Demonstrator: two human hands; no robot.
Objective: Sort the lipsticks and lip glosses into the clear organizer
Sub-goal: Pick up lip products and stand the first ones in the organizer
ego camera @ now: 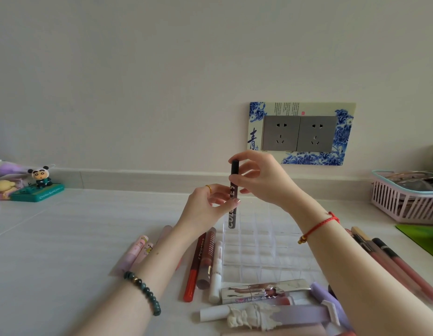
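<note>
- Lip gloss tube (234, 194), dark with pale lettering, stands upright in the air over the far left corner of the clear organizer (263, 241). Its lower end is level with the rim there, and I cannot tell whether it has entered a cell.
- Left grip (208, 204) pinches the tube around its middle between thumb and fingers.
- Right grip (261, 178) holds the upper part, with fingers curled round the cap end.
- The organizer sits on the tabletop (65, 238) between the forearms, and its grid of cells looks unfilled.
- Left of it lie a red-tipped tube (194, 265), a brown tube (207, 258) and a white tube (216, 270), side by side and touching.
- Pink tubes (138, 251) lie further left, long slim tubes (392, 263) lie to the right, and a mixed pile (266, 291) lies in front.
- The step in hand seems to be placing the first item, so the sorting has barely begun.
- The next move calls for lining the tube's base up over one cell, keeping it vertical, lowering it until it stands, then letting go.
- Clear walls are hard to see, so the base may catch on a divider.
</note>
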